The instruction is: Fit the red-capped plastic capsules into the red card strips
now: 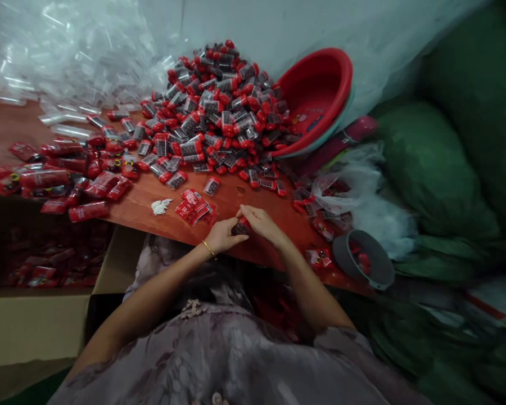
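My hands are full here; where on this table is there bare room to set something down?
Bare table shows between the capsule pile and both hands, left hand, right hand. Crowded: packets at left, red basin at right.

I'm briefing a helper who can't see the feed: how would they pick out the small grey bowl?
Start at the red wooden table and follow its near edge to the right-hand corner, past the person's right hand. There sits the grey bowl, tilted, with a few red pieces inside. Unlike the big red basin leaning behind the pile of red-capped containers, it is small, grey and close to the person.
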Tool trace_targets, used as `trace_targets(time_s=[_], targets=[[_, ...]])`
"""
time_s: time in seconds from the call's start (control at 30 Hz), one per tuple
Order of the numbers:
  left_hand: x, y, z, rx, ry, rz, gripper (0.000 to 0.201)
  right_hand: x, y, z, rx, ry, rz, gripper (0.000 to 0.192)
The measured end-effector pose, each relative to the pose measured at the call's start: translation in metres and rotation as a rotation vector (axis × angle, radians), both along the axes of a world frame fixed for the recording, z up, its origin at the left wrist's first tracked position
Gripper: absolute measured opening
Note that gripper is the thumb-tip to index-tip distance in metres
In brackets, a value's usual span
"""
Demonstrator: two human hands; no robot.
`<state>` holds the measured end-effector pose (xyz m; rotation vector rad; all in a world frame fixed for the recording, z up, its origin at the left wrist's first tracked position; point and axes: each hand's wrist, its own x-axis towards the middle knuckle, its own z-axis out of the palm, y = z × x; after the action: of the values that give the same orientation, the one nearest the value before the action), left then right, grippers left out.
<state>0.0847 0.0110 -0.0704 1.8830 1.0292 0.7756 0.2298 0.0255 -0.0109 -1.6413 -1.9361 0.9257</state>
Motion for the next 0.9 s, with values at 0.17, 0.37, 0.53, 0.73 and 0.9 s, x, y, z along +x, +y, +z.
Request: trace_targets(time_s=[0.17, 0.37, 0.53, 0.73, 0.9], targets=[[-0.004, -0.001, 0.001, 0.079, 0.03, -0.069, 0.037, 0.002, 0.002, 0.007, -0.098, -0.085, 0.135, 0.039], [-0.003, -0.006, -0.004, 0.184, 0.096, -0.024, 0.03, -0.013, 0.007, 0.016, -0.157, -0.186, 0.249, 0.036], [0.0, -0.008, -0.008, 0.329, 0.09, -0.033, 0.027, -0.02, -0.004, 0.006, 0.022, -0.257, 0.256, 0.037], [0.001, -0.008, -0.015, 0.5, 0.082, -0.088, 0.029, -0.021, -0.017, 0.0, 0.165, -0.264, 0.136, 0.035], [0.001, -0.008, -0.012, 0.45, 0.081, -0.112, 0.031, -0.022, -0.012, -0.006, 0.134, -0.211, 0.051, 0.034]])
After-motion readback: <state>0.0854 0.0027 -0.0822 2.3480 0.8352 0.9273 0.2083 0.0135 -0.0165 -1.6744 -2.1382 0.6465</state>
